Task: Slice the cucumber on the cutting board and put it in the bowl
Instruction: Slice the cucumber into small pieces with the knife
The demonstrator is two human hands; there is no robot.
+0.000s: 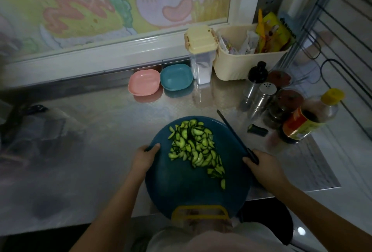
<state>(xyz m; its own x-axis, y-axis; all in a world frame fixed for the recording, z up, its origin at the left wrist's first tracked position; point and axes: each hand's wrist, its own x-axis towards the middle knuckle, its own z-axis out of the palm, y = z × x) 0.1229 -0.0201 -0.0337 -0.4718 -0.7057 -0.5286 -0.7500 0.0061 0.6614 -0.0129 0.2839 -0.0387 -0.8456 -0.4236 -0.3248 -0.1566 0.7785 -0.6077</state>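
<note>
Cucumber slices point(193, 147) sit heaped in a green half-moon pile on the blue round cutting board point(181, 187), spread from its far side toward its right. None of them is in a bowl yet. The left hand point(144, 158) grips the board's left rim, thumb on top and fingers curled under. The right hand point(263, 166), at the board's right rim, is wrapped round the handle of a dark knife point(235, 135), whose blade points away along that edge. The board's yellow handle hangs past the near edge of the table point(90, 151); I cannot tell whether the board is lifted.

Beyond the board, a pink bowl point(144, 82) and a blue bowl point(176, 77) stand side by side, touching, both showing bare insides. Further right of the bowls, still beyond the board, a clear tub with a yellow clip lid point(201, 39) holds something white, and a cream basket point(237, 66) is stuffed with packets point(271, 32). Right of the board lies a dark cucumber end point(257, 130), beside a steel shaker point(263, 96) and a yellow-capped bottle point(310, 118) of dark liquid.
</note>
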